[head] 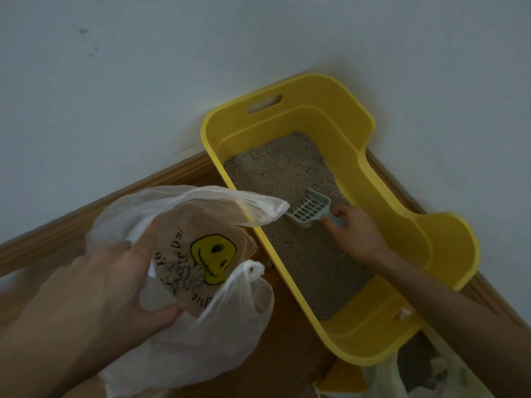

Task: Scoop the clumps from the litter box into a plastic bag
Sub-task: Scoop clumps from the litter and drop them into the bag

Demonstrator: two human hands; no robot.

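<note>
— Two hands in my view. What's hard to read?

— Plenty. Dim light washes everything grey. At the bottom right of the frame something pale and crumpled (425,369) lies past the litter box (382,179), cut off by the edge; I can't say what it is. Lettering on the plastic bag (184,282) is folded and only partly legible around a yellow smiley print (214,258).

— And the hands?

— My left hand (115,285), lower left, has its fingers curled over the bag's rim and gripping it, thumb inside, holding the mouth wide. Grey clumps (182,275) sit in the bag's bottom. My right hand (355,234), centre right, reaches from the lower right over the box's low front wall, fingers wrapped tight round the handle of the scoop (309,208).

— Where's the scoop head?

— Down on the litter (275,168), mid-box, slotted face up, just beside the bag's upper flap. Whether it holds anything I can't tell.
</note>
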